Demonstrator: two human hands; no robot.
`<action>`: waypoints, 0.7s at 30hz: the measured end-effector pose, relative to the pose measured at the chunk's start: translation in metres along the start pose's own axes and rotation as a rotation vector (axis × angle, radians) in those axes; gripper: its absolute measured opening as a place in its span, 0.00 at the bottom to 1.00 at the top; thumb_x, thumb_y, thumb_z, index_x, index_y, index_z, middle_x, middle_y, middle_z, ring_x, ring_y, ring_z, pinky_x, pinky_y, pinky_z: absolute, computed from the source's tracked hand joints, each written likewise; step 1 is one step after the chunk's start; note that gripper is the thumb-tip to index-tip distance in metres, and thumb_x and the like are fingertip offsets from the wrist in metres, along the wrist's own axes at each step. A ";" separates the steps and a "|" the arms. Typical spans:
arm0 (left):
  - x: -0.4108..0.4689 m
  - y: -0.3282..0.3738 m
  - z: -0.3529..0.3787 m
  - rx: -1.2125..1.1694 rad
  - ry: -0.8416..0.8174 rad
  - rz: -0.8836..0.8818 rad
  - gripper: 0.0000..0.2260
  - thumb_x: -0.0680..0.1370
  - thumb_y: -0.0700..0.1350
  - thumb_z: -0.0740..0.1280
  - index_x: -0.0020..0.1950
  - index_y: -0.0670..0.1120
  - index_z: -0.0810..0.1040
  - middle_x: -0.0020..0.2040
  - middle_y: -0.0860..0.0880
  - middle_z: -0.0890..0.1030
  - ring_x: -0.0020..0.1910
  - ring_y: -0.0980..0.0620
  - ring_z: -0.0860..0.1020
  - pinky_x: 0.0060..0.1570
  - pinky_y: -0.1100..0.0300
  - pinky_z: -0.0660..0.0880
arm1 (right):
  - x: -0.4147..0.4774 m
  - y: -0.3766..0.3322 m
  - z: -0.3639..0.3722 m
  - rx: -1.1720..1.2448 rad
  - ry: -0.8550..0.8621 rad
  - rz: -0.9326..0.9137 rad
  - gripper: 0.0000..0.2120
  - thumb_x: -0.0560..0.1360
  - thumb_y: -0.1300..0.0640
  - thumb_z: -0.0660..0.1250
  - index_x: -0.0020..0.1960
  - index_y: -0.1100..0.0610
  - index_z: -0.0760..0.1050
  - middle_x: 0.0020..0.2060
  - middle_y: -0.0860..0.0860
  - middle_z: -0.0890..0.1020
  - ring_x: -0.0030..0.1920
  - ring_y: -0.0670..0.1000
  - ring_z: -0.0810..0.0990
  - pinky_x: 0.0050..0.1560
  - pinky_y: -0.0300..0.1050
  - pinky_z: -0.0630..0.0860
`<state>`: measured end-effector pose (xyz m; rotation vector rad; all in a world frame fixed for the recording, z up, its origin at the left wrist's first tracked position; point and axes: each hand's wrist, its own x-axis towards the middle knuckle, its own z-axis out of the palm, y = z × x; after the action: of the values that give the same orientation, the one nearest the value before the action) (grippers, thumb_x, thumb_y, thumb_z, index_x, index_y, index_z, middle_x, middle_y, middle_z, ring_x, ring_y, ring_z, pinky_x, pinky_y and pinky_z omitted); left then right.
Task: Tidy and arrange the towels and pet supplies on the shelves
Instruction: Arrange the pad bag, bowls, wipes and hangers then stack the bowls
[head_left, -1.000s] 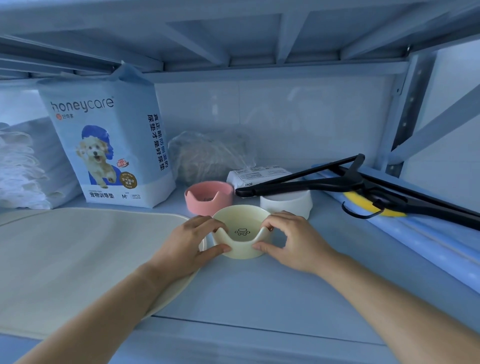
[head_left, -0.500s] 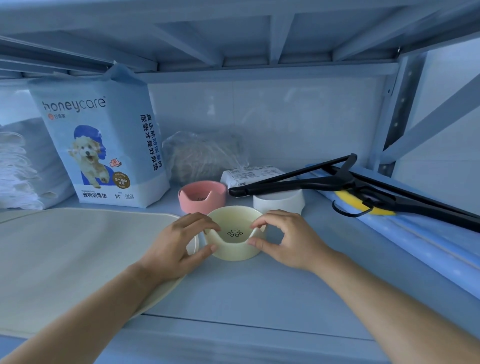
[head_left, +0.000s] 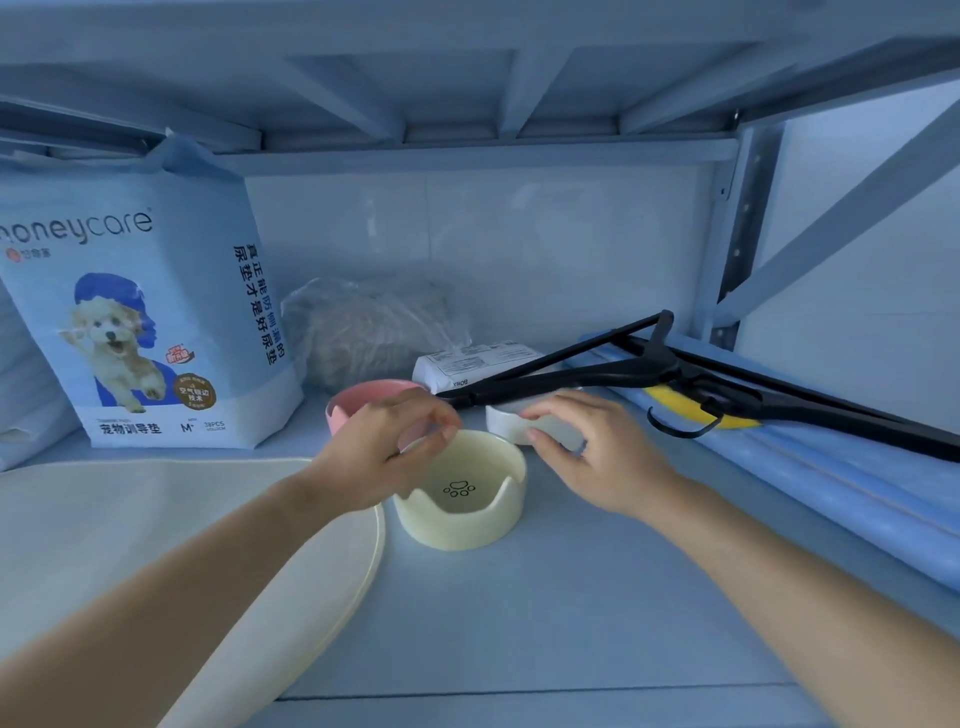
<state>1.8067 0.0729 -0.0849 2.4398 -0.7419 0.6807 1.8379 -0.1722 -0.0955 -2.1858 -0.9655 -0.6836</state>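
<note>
Pale-yellow round paw-print bowl (head_left: 457, 530) on the blue shelf (head_left: 571, 623); left hand (head_left: 387, 449) and right hand (head_left: 597, 457), previously gripping its sides, now hover behind it, loosely curled, empty.

Pale blue metal shelving (head_left: 571, 639) against white wall (head_left: 545, 234)

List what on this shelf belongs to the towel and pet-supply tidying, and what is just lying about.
Job in hand: cream paw-print bowl, pink bowl, white bowl, honeycare pad bag, beige mat.

Probably just lying about: black hangers, plastic-wrapped bundle, white packet, blue rolls.
</note>
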 end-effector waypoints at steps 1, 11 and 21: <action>0.008 -0.002 0.000 0.024 0.000 0.007 0.06 0.78 0.47 0.64 0.49 0.48 0.80 0.44 0.57 0.79 0.46 0.61 0.76 0.45 0.74 0.68 | 0.004 0.001 -0.005 -0.024 0.016 0.001 0.08 0.75 0.56 0.66 0.54 0.54 0.79 0.49 0.41 0.80 0.53 0.41 0.76 0.54 0.34 0.70; 0.069 -0.015 0.031 -0.003 -0.088 0.066 0.07 0.75 0.46 0.67 0.53 0.53 0.78 0.49 0.59 0.78 0.49 0.62 0.75 0.50 0.67 0.71 | 0.010 0.023 -0.051 -0.249 0.088 0.090 0.09 0.73 0.61 0.66 0.53 0.56 0.79 0.49 0.46 0.81 0.51 0.45 0.78 0.53 0.39 0.73; 0.112 -0.027 0.060 0.072 -0.172 0.075 0.10 0.76 0.49 0.64 0.56 0.55 0.76 0.52 0.57 0.78 0.51 0.55 0.75 0.51 0.56 0.73 | -0.013 0.047 -0.069 -0.367 0.119 0.281 0.09 0.73 0.60 0.66 0.54 0.55 0.78 0.49 0.47 0.81 0.49 0.47 0.78 0.50 0.42 0.74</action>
<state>1.9229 0.0167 -0.0732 2.5713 -0.8944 0.5381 1.8530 -0.2530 -0.0748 -2.4991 -0.4845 -0.8967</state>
